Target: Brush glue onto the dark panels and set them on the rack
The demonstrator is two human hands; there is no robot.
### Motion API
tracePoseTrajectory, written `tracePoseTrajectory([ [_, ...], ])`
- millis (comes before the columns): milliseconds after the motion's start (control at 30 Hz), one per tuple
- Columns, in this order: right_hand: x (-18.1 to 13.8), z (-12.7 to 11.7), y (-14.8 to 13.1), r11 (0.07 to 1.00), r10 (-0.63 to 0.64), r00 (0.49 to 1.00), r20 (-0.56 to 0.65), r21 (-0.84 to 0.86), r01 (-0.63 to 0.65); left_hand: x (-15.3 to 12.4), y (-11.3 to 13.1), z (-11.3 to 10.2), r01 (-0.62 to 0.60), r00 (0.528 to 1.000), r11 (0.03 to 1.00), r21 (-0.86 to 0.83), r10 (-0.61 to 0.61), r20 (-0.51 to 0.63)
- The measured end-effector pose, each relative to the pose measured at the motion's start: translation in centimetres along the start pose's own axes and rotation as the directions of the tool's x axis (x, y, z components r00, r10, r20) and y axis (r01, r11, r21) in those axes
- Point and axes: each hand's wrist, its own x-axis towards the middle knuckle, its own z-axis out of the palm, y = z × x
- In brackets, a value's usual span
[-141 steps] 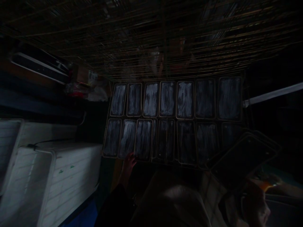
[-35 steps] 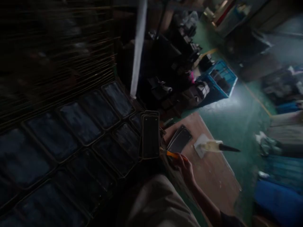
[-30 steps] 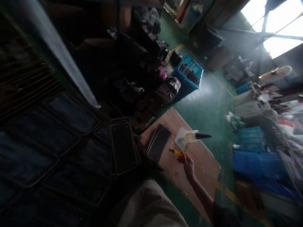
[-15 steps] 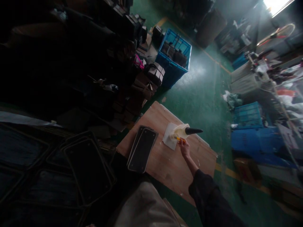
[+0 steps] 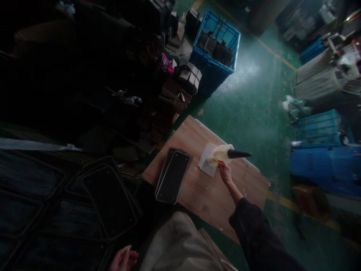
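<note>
- Currently, in the head view, the right hand (image 5: 225, 174) is pinching a yellow brush (image 5: 220, 162) firmly, held against or just over a pale container (image 5: 226, 149), seemingly to keep its tip by that container.
- The container is sitting on a white sheet (image 5: 205, 165), perhaps for drips, upon a wooden board (image 5: 201, 195).
- Dark panels (image 5: 175, 174) are lying stacked there too, likely for easy reach.
- Low down, the left hand (image 5: 124, 259) is curling loosely; whether it is gripping anything, I cannot tell.
</note>
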Motion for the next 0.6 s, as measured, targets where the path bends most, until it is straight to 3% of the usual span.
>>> tracePoseTrajectory([
  [167,-2.5,-1.9,-0.7,0.995,-0.095,0.99,0.101,-0.012,0.097,0.1,0.7,0.8,-0.017,0.999,0.999,0.041,0.016,0.032],
  [333,-4.5,-3.4,-1.0,0.996,-0.078,0.994,0.08,0.049,0.075,-0.3,1.0,1.6,-0.057,0.997,0.995,0.076,0.053,0.056],
  [500,-5.4,-3.7,-0.6,0.975,0.056,0.998,-0.032,0.218,-0.048,-1.1,1.4,2.1,-0.086,0.993,0.99,0.112,0.076,0.085],
  [600,-5.2,-3.1,-0.1,0.913,0.189,0.976,-0.106,0.386,-0.135,-1.3,1.4,2.2,-0.099,0.993,0.987,0.129,0.088,0.082],
])
